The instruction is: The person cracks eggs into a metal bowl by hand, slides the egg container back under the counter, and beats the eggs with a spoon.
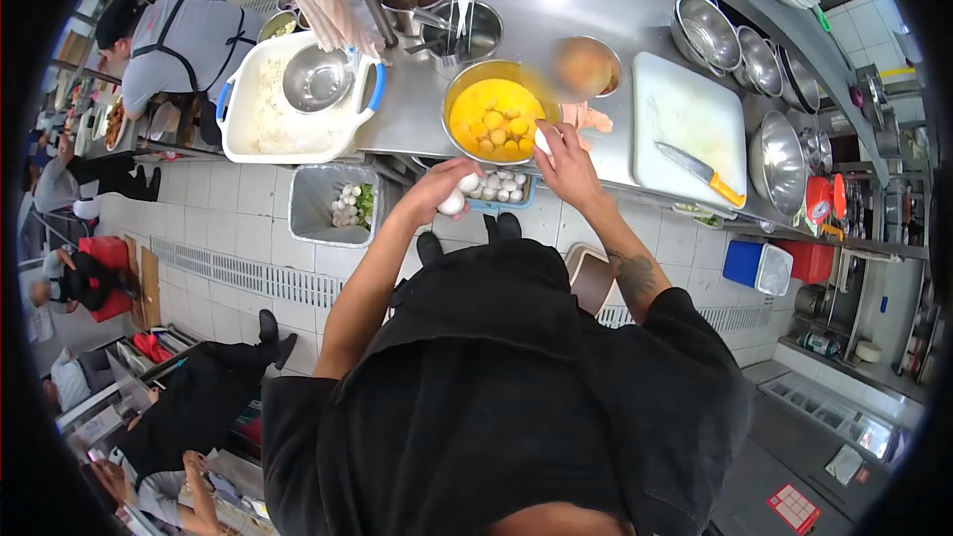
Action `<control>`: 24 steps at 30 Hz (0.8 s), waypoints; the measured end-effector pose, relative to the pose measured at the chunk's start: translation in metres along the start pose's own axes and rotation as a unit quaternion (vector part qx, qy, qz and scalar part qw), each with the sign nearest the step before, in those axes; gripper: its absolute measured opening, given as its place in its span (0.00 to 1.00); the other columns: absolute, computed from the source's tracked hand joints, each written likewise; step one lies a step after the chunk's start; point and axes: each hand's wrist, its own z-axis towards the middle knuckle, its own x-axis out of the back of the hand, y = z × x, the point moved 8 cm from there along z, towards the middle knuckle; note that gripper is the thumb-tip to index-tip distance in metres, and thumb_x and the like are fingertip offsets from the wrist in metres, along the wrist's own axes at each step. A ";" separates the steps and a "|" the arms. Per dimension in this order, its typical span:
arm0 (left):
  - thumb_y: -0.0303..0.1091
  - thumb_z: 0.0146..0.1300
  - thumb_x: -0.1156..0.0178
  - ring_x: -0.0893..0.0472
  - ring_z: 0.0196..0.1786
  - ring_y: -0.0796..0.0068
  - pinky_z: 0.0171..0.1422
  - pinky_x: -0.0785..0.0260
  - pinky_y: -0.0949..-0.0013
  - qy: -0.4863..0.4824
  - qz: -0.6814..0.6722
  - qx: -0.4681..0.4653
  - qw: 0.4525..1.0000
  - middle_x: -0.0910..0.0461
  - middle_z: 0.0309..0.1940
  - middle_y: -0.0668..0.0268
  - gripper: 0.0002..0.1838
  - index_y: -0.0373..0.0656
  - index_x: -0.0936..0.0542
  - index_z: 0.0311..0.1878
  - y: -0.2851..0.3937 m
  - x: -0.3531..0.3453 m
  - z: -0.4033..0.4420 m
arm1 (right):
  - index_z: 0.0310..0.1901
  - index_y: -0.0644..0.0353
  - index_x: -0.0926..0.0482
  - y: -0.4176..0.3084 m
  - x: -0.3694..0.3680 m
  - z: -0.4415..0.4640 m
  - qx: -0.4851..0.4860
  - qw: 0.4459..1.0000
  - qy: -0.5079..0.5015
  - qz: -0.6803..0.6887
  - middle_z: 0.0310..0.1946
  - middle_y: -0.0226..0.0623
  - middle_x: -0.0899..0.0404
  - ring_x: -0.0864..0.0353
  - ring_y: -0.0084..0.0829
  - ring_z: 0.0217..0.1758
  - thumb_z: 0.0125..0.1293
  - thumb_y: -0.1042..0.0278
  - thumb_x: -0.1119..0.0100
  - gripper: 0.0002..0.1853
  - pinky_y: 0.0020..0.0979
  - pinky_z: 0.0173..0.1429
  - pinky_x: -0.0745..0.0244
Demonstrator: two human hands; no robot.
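A steel bowl [457, 89] at the counter's front edge holds several yolks in yellow liquid egg [484, 99]. My left hand [437, 191] is closed around white eggs [452, 203], just in front of the bowl. At the bowl's right rim my right hand [570, 167] has its fingers closed on a white egg [543, 142]. Below, between my hands, a blue container [516, 204] holds several more white eggs [493, 187]. Behind my right hand lies a pinkish, flat piece [588, 117] on the counter.
Right of the bowl, a white cutting board [685, 89] carries a yellow-handled knife [700, 174]. A white tub [238, 119] stands left, above a grey bin [303, 218] with shells and greens. Steel pots stand behind the bowl. Another person [189, 40] bends at the upper left.
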 end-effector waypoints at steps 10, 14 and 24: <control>0.54 0.57 0.35 0.17 0.39 0.54 0.41 0.25 0.56 0.197 0.489 -0.348 0.775 0.20 0.42 0.53 0.20 0.48 0.17 0.44 0.143 -0.007 -0.011 | 0.50 0.64 0.27 0.029 -0.050 0.058 -0.344 0.637 -0.186 0.664 0.38 0.39 0.21 0.34 0.18 0.26 0.71 0.63 0.44 0.14 0.20 0.30 0.33; 0.61 0.50 0.34 0.18 0.45 0.49 0.49 0.26 0.52 0.206 0.576 -0.300 0.732 0.21 0.44 0.50 0.26 0.51 0.16 0.43 0.170 -0.002 0.011 | 0.49 0.65 0.25 0.028 -0.060 0.072 -0.351 0.633 -0.227 0.652 0.36 0.31 0.25 0.33 0.17 0.29 0.73 0.61 0.45 0.14 0.19 0.32 0.32; 0.60 0.46 0.33 0.18 0.48 0.50 0.52 0.26 0.50 0.173 0.633 -0.289 0.697 0.24 0.52 0.54 0.28 0.57 0.17 0.48 0.161 -0.012 0.027 | 0.56 0.62 0.24 0.016 -0.058 0.085 -0.212 0.794 -0.337 0.459 0.33 0.23 0.28 0.35 0.15 0.29 0.72 0.62 0.45 0.16 0.19 0.30 0.38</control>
